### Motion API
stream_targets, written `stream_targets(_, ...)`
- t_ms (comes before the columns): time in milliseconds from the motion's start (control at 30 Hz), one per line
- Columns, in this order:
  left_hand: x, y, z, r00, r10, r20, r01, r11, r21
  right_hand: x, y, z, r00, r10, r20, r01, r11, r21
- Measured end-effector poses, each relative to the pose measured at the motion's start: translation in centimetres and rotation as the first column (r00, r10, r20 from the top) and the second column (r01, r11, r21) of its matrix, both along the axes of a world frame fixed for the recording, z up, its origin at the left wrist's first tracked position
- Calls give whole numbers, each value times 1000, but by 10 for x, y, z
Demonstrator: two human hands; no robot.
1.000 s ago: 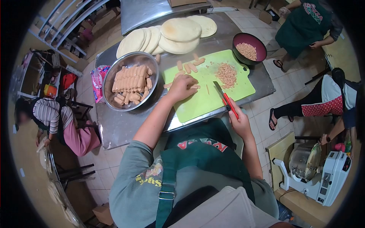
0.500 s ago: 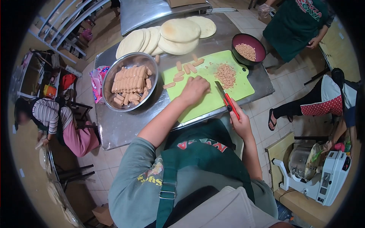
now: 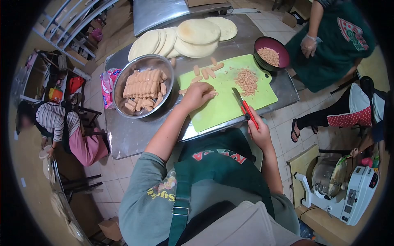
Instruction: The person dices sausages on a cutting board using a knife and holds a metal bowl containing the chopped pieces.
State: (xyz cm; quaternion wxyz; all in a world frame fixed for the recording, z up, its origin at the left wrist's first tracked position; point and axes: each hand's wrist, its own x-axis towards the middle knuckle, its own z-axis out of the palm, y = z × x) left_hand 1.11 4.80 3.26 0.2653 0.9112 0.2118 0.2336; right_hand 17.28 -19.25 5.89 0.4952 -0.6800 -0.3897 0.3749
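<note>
My left hand (image 3: 197,97) is closed over sausages on the green cutting board (image 3: 213,117), with pinkish ends (image 3: 212,93) showing at the fingertips. The palm hides the rest of them. In my right hand (image 3: 259,133) is a knife (image 3: 247,110) with a red handle, its dark blade slanting over the board. To the blade's upper right lies a heap of chopped sausage (image 3: 246,81). Several whole sausages (image 3: 210,72) lie loose on the far part of the board. Left of my left hand stands a steel bowl (image 3: 170,96) full of sausages (image 3: 141,86).
Round flatbreads (image 3: 199,32) are stacked at the back of the metal table (image 3: 131,141). A dark bowl (image 3: 281,47) of chopped pieces stands at the board's far right corner. A gloved co-worker (image 3: 328,49) stands behind it. A white machine (image 3: 353,197) is at lower right.
My left hand has moved left on the board, and sausage ends now show at its fingertips. The knife stays in my right hand. The co-worker at upper right has brought a gloved hand down.
</note>
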Motion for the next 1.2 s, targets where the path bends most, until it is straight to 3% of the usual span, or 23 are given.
stream_targets(67, -2, -3, -2, 1000, -22, 7, 23, 995, -93, 2, 0, -1, 1000, -2, 20, 2, 1000, -3)
stream_targets(133, -1, -7, -8, 999, -24, 31, 22, 999, 48, 4, 0, -4, 1000, -11, 24, 12, 999, -46)
stream_targets(433, 25, -29, -12, 989, 85, 119, -90, 995, 39, -1, 2, -6, 1000, 1, 27, -1, 1000, -27)
stream_targets(600, 3, -17, -2, 988, 125, 95, -137, 982, 132, 2, 0, -9, 999, 1, 52, -1, 1000, -4)
stream_targets(667, -16, -6, -7, 943, 315, 112, -329, 932, 150, 4, -1, -14, 997, 0, 77, -2, 1000, 20)
stream_targets(700, -24, -3, -7, 942, 316, 109, -330, 932, 152, 5, -1, -14, 998, -2, 69, 1, 1000, 13)
stream_targets(800, -40, -1, -3, 885, 464, -48, -464, 886, 7, 3, 2, -14, 999, 6, 53, -7, 1000, 26)
stream_targets(900, -39, 2, -11, 905, 423, 39, -425, 903, 58, -2, 6, -3, 1000, 22, 2, -22, 1000, 14)
stream_targets(1033, -32, 7, -10, 891, 453, -23, -449, 889, 92, -5, 5, -1, 999, 26, -34, -26, 1000, 0)
stream_targets(1100, -32, 10, -6, 843, 495, -211, -506, 863, 6, -3, 2, -1, 999, 19, -34, -19, 1000, -3)
stream_targets(1200, -30, 7, 4, 864, 454, -216, -485, 866, -119, 3, -2, -7, 1000, -1, -12, 1, 1000, -9)
